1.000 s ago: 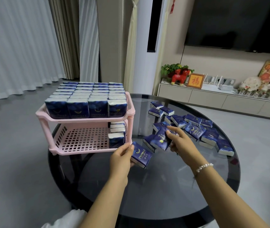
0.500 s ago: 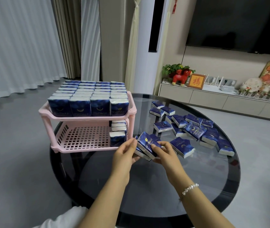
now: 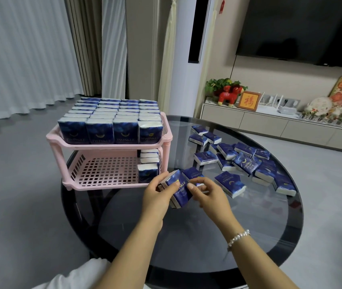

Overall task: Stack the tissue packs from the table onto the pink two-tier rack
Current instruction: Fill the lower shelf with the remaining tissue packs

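The pink two-tier rack point(image 3: 111, 146) stands on the left of the round dark glass table point(image 3: 186, 243). Its top tier is packed with upright dark blue tissue packs point(image 3: 111, 118). On the lower tier a short row of packs point(image 3: 148, 163) sits at the right end. Just in front of the rack's right corner, my left hand point(image 3: 157, 195) grips a small bunch of blue packs point(image 3: 179, 187). My right hand point(image 3: 207, 193) pinches the same bunch from the right side. Loose packs point(image 3: 243, 161) lie scattered on the right half of the table.
One loose pack point(image 3: 229, 183) lies close to my right hand. Beyond the table stand a low white cabinet point(image 3: 270, 122) with ornaments and a dark wall screen point(image 3: 301, 28). Curtains hang at the back left. The table's near rim is close to my body.
My right hand picked up a pack from the pile and brought it left to the pack in my left hand. Both hands now hold the packs together near the rack.
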Demonstrator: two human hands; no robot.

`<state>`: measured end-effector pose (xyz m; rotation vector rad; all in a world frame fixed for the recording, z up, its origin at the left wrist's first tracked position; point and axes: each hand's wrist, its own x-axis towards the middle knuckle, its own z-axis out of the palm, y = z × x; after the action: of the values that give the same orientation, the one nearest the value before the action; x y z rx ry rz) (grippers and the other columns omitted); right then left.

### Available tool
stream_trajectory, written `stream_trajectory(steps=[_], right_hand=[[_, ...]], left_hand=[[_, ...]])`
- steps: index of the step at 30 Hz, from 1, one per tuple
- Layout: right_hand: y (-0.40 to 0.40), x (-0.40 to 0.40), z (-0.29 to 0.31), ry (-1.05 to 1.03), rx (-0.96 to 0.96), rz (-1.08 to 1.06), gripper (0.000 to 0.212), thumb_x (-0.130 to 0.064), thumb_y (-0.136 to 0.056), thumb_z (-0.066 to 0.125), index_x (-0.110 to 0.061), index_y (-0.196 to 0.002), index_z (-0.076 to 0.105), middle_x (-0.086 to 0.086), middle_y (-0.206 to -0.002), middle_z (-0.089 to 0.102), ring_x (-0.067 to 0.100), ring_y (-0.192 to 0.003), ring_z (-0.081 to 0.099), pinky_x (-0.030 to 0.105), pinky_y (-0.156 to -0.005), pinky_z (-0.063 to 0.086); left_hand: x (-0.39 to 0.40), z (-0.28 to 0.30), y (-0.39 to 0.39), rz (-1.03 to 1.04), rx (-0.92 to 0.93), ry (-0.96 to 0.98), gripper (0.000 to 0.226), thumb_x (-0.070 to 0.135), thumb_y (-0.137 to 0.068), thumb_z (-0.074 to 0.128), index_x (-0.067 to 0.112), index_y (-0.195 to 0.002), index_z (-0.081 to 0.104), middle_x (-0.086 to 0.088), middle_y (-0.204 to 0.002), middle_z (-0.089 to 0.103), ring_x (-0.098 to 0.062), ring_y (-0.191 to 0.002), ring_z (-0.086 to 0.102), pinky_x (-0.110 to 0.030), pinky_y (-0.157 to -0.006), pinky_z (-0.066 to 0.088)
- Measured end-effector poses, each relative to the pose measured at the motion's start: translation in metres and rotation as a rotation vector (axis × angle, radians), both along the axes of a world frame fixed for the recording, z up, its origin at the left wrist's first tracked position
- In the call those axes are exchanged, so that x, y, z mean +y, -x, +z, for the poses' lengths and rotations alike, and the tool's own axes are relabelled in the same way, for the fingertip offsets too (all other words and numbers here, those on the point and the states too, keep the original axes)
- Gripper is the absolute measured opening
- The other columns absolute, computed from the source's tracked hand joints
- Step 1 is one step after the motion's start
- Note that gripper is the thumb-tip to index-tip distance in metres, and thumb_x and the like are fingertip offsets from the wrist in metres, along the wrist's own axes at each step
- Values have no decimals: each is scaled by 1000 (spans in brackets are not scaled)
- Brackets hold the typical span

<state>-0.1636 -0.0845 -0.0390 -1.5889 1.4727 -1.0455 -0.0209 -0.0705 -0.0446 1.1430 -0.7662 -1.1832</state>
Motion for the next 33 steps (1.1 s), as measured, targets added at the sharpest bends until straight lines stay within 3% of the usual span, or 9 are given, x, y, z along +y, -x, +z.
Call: stream_trajectory(steps=[3,6,11,14,17,22,26,29,33], right_hand=[[9,-23,1,51,167,-125,25,-34,-86,64,-20,-106,65,-1,-94,66,15,-80,65,27,-73,53],[9,-46,-1,23,377,-135,39,-32,-87,63,-11,-120,60,8,-119,58,25,-93,65,38,-88,51],[-2,-68,-7,-94,530,-70,29,-26,-88,61,-5,-107,58,15,-103,65,29,-84,66,37,-78,53],[-3,-68,-4,-163,485,-69,42,-26,-85,66,-9,-118,46,14,-110,62,30,-95,64,42,-83,53],[-1,-63,-2,-123,481,-69,47,-30,-79,72,-18,-117,45,8,-114,55,26,-100,59,44,-85,52],[6,-50,-2,-12,331,-87,33,-19,-77,73,-26,-103,54,1,-112,53,21,-97,57,40,-81,51],[16,-34,5,7,85,-93,24,-13,-82,69,-24,-102,59,1,-110,56,19,-96,57,30,-71,50],[24,-21,13,17,-56,-134,30,-15,-82,70,-20,-107,55,1,-106,60,15,-93,58,30,-77,52],[33,-7,28,49,-180,-68,27,-15,-82,70,-21,-104,56,2,-102,69,13,-90,65,24,-73,53]], left_hand=[[0,-1,-1,27,-1,-22,44,9,-86,67,23,-125,54,1,-114,61,-4,-88,60,-6,-50,45],[-1,-2,-2,50,-13,-51,49,7,-85,67,18,-130,48,-2,-115,60,-5,-86,59,-6,-46,43],[-2,-2,-6,94,4,-95,39,10,-83,71,12,-115,49,2,-102,62,-3,-80,59,-11,-51,42],[-1,-1,-8,83,8,-109,31,8,-82,71,0,-109,60,-10,-102,70,-12,-77,64,-13,-48,47],[-1,1,-9,76,35,-115,29,8,-81,72,-1,-107,64,-12,-99,71,-16,-77,66,-18,-51,49],[1,0,-10,61,57,-120,26,9,-79,74,5,-103,67,-11,-101,72,-21,-84,66,-27,-63,50],[4,3,-12,51,33,-106,17,10,-81,72,12,-98,70,-1,-89,72,-12,-75,65,-21,-60,47],[6,3,-12,47,-1,-87,11,10,-82,71,14,-92,71,5,-81,72,-5,-69,65,-14,-56,48],[8,3,-12,31,-37,-57,13,9,-83,70,10,-96,72,4,-82,73,1,-64,65,-10,-55,48]])
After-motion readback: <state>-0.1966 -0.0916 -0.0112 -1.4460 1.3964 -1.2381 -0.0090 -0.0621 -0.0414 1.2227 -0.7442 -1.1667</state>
